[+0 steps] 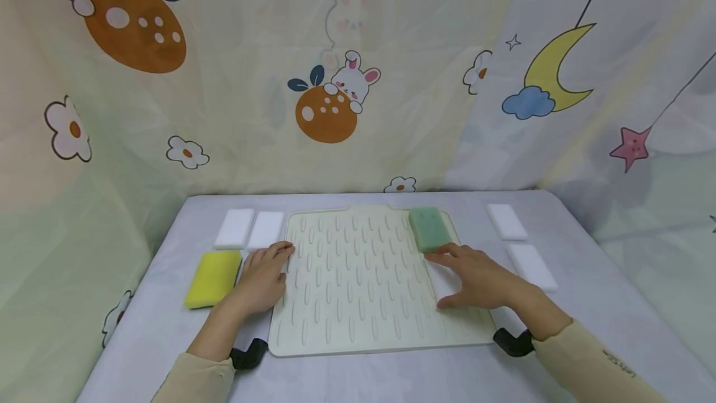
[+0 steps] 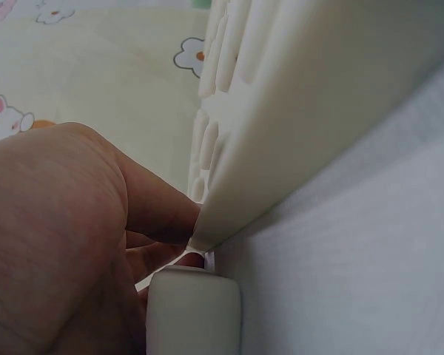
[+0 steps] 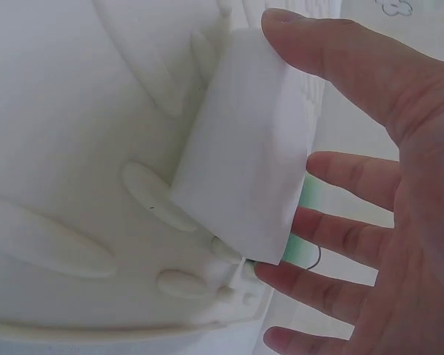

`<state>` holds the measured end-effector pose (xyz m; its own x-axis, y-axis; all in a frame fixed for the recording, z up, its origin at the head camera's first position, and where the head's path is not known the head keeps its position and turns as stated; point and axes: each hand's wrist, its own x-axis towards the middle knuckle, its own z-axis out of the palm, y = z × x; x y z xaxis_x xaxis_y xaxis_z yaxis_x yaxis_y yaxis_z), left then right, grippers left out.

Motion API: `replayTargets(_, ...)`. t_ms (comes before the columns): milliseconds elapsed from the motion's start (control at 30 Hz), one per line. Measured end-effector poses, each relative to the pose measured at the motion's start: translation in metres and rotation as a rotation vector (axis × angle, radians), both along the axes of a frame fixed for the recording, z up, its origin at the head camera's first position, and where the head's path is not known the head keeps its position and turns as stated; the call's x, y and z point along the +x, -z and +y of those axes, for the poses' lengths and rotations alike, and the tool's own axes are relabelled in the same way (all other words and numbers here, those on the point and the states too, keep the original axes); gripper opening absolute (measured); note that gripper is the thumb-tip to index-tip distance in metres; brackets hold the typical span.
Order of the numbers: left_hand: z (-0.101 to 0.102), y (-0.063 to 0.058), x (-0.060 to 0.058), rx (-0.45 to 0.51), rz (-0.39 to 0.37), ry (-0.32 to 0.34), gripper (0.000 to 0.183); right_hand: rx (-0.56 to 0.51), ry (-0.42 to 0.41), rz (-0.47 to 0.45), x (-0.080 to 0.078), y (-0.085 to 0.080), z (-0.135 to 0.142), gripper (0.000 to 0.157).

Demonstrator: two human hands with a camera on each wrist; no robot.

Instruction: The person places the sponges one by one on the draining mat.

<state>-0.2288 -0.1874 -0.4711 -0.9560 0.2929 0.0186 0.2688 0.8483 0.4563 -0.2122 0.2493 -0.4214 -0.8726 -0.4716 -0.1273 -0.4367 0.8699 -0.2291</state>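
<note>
A cream mat with raised oval ridges (image 1: 352, 291), like a dish drying mat, lies on the table. My left hand (image 1: 265, 275) rests along its left edge, thumb and fingertips touching the rim in the left wrist view. My right hand (image 1: 481, 275) is over the mat's right side. Between its thumb and fingers it holds a white block-shaped sponge (image 3: 237, 148), which tilts against the ridges in the right wrist view. Just beyond those fingers a green sponge (image 1: 429, 229) lies on the mat's far right corner.
A yellow sponge (image 1: 214, 278) lies left of the left hand. Behind it are two white blocks, one at the outer side (image 1: 235, 229) and one nearer the mat (image 1: 266, 230). More white blocks (image 1: 506, 221) lie on the right. A patterned curtain (image 1: 240, 98) hangs behind the table.
</note>
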Motion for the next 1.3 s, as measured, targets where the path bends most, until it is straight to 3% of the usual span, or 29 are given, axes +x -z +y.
replayTargets(667, 0.0, -0.002, 0.001, 0.013, -0.024, -0.005, 0.056, 0.011, 0.015, -0.019, -0.001, 0.004, -0.003, 0.096)
replayTargets(1300, 0.0, 0.0, 0.003, 0.021, -0.01, -0.004, 0.056, 0.0, 0.008, -0.007, 0.005, -0.006, 0.0, 0.092)
